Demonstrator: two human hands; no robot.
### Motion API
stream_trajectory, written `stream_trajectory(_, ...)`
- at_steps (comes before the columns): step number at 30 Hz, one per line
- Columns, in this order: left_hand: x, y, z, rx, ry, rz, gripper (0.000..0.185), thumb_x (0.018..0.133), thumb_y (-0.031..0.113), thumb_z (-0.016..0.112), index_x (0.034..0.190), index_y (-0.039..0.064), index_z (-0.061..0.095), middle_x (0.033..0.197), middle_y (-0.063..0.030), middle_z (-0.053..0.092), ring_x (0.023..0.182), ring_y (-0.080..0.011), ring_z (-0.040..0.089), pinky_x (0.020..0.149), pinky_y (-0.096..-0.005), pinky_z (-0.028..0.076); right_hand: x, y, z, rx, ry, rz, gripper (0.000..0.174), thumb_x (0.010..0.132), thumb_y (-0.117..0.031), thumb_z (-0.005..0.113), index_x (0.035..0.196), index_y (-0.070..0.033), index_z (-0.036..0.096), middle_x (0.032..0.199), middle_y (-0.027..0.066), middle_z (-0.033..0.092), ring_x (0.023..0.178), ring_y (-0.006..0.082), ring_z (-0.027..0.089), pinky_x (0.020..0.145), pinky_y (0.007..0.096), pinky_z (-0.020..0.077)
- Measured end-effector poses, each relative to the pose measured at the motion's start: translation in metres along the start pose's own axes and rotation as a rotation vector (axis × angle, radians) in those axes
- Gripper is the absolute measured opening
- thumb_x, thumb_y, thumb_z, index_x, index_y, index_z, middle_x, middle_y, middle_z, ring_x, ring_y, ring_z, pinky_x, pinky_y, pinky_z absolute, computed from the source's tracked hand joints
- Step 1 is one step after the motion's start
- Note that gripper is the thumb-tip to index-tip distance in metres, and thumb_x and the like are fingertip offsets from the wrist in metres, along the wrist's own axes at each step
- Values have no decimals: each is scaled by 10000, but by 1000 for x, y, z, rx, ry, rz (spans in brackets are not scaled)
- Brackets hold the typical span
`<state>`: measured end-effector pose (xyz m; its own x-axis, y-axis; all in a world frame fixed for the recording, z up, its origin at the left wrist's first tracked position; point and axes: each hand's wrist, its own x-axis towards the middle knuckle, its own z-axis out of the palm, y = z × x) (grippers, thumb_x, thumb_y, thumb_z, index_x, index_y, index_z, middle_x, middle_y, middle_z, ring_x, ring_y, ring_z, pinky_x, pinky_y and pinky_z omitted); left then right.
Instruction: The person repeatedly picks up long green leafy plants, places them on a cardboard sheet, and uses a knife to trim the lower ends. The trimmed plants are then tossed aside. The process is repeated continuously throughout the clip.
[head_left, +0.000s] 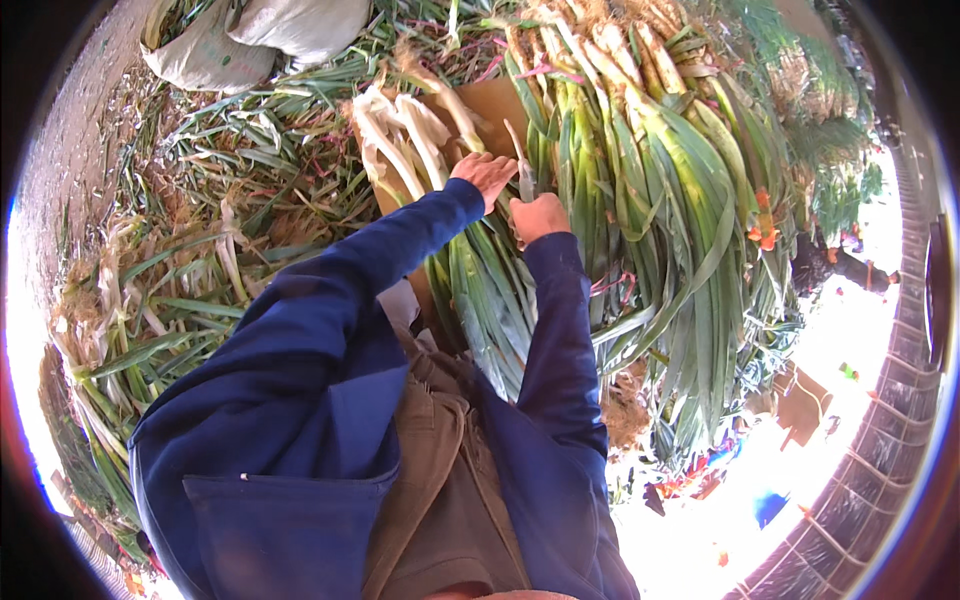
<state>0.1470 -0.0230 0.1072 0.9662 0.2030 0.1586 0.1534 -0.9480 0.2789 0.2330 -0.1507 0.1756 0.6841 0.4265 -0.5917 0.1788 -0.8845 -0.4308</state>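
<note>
My left hand (486, 178) lies closed over a leek (456, 111), whose rooted white end points away from me. Just below and to the right, my right hand (541, 217) grips a knife (525, 174) with its narrow blade pointing up and away. Part of the handle is hidden in the fist. To the left, peeled-looking white leek stalks (390, 142) rest on a piece of brown cardboard (491, 101). Their green leaves (480, 292) run back under my arms towards my body. A thick pile of leeks (637, 127), roots still on, lies right beside the knife.
Leaf trimmings (262, 150) cover the ground on the left, with more leek stalks (120, 300) nearer me. White sacks (300, 30) stand at the far left. A pink tie (615, 285) shows among the leaves. Curved ribbed plastic sheeting (885, 420) borders the right side.
</note>
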Motion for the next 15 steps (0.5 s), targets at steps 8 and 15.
stream_trajectory(8,-60,8,34,-495,317,-113,257,744,219,703,987,137,695,1121,-75,677,1046,-293,624,920,-433,501,-18,-21,35,-31,-32,-205,371,875,-276,675,825,91,710,751,254,706,679,361,725,617,454,575)
stream_trajectory(15,-69,23,35,-59,-24,-59,531,793,147,644,1322,109,626,1392,-67,598,1273,-272,559,1052,-398,474,-34,22,38,-45,-40,-159,339,853,-270,713,813,66,732,736,205,725,639,317,725,629,451,565)
